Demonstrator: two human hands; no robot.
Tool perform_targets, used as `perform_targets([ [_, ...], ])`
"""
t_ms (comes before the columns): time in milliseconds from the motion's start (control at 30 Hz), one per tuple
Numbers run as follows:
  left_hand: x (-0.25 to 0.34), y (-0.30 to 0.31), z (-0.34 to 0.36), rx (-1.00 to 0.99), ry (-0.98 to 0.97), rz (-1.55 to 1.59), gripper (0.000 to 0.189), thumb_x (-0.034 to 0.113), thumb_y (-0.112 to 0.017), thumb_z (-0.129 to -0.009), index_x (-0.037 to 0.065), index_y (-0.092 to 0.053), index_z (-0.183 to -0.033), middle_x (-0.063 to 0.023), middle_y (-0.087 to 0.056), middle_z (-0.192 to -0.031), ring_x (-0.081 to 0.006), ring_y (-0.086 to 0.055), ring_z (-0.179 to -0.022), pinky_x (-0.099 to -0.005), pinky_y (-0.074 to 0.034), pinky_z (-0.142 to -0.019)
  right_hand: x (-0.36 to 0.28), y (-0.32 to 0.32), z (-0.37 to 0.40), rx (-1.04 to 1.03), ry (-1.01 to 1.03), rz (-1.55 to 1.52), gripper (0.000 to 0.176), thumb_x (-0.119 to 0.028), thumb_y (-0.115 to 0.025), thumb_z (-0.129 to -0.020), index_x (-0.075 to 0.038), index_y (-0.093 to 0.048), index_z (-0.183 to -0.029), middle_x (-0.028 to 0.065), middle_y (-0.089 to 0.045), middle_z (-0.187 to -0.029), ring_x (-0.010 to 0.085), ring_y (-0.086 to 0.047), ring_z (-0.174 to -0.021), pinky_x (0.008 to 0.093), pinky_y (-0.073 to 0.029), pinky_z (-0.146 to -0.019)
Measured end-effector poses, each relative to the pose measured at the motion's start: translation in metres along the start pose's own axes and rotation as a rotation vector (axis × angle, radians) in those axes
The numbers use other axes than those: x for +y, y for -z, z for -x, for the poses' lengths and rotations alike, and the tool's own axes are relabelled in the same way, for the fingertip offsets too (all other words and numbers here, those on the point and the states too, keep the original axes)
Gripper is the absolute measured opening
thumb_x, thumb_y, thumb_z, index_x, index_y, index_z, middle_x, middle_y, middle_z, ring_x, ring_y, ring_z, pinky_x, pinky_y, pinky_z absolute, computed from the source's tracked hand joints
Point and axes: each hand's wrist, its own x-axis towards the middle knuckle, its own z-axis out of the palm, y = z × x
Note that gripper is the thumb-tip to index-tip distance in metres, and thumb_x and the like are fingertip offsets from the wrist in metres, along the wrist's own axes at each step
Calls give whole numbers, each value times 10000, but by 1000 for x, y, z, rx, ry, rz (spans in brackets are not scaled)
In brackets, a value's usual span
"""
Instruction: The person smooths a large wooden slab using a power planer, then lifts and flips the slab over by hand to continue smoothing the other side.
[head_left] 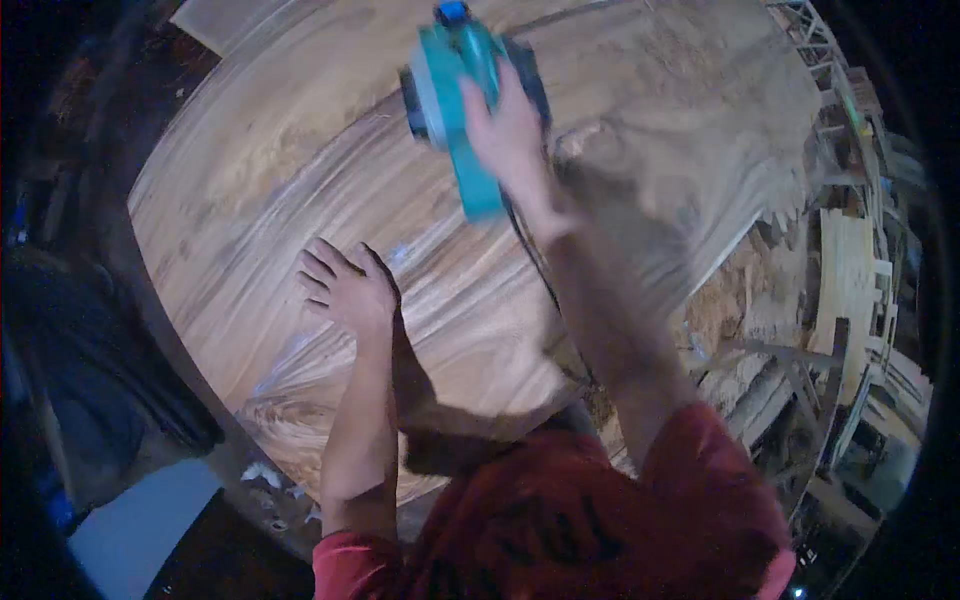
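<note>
1. gripping the teal and black handheld power tool [445, 75] from above, the right hand [510, 140] wraps its fingers round the upper body, thumb along the side nearer the left hand [350, 295]; blur hides the finer finger detail.
2. the tool sits toward the far part of the broad brown wooden surface [460, 290] with streaked grain, its long teal end pointing back toward the person; a hold over the top probably lets one hand both steer it and bear down.
3. the left hand is spread palm down, fingers fanned and thumb apart, holding nothing; it appears to rest flat on the surface, well apart from the tool, likely as a prop for the leaning body.
4. the right arm reaches far forward and slightly inward, nearly straight, while the left arm stands closer in, with the elbow nearer the red shirt [560, 520].
5. a thin black cord [543, 268] trails back beside the right forearm, which seems to keep it behind the tool.
</note>
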Motion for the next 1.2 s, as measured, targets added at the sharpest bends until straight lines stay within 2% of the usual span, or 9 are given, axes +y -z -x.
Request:
perform_targets([
  [100,-1,1,5,24,-8,-6,714,527,-371,-986,125,-248,-1564,-192,-194,-1619,-443,-149,-1479,-639,-127,-1150,20,-24,-109,-158,93,-22,573,-369,-497,-997,-52,-389,-1462,282,-587,-1262,446,-569,-1165,479,-460,-964],
  [200,4,5,2,36,-17,-1,719,536,-364,-987,121,-249,-1563,-197,-199,-1615,-447,-157,-1475,-648,-130,-1144,-30,12,-86,-320,-281,-88,584,-388,-499,-993,-48,-395,-1455,290,-586,-1261,441,-575,-1161,476,-460,-964],
  [267,2,5,3,25,-24,-2,723,539,-361,-988,114,-249,-1562,-207,-201,-1612,-454,-158,-1473,-654,-133,-1140,27,1,-58,-69,27,-33,633,-455,-585,-938,-21,-478,-1386,275,-632,-1207,400,-604,-1162,448,-477,-958],
  [367,0,4,4,39,-43,-6,726,542,-355,-991,101,-251,-1559,-224,-197,-1607,-464,-154,-1471,-661,-137,-1135,29,57,56,-39,42,-6,590,-323,-605,-944,-21,-422,-1417,290,-618,-1207,473,-589,-1131,474,-478,-971],
  [433,-4,0,3,45,-58,-2,730,546,-347,-992,93,-253,-1557,-232,-197,-1605,-472,-155,-1467,-666,-139,-1131,61,92,151,-76,81,-194,582,-192,-600,-937,-30,-379,-1450,267,-635,-1183,396,-650,-1060,438,-510,-916],
  [500,-3,1,5,30,-57,-5,730,544,-337,-995,85,-252,-1556,-236,-193,-1605,-475,-155,-1467,-665,-141,-1133,49,150,253,-115,-49,83,615,-130,-596,-912,4,-356,-1462,227,-625,-1177,327,-640,-1019,425,-506,-901],
  [633,-3,-5,2,-3,-106,-19,723,526,-320,-1003,67,-241,-1556,-235,-173,-1611,-465,-152,-1473,-644,-142,-1146,70,214,433,-99,-361,-211,671,-141,-631,-890,9,-336,-1474,215,-637,-1160,300,-636,-1043,410,-498,-922],
  [800,43,-24,2,-14,-156,7,702,494,-316,-1011,56,-238,-1554,-219,-171,-1617,-450,-144,-1481,-629,-124,-1159,54,206,373,-199,-356,-71,671,-156,-633,-893,9,-335,-1471,230,-638,-1180,299,-644,-1072,395,-502,-930],
  [1200,74,-26,3,89,-85,9,698,539,-346,-997,88,-320,-1528,-181,-251,-1601,-445,-210,-1460,-640,-173,-1131,50,51,-31,16,111,-29,645,-401,-602,-926,-1,-428,-1402,313,-621,-1178,486,-592,-1099,515,-471,-961],
])
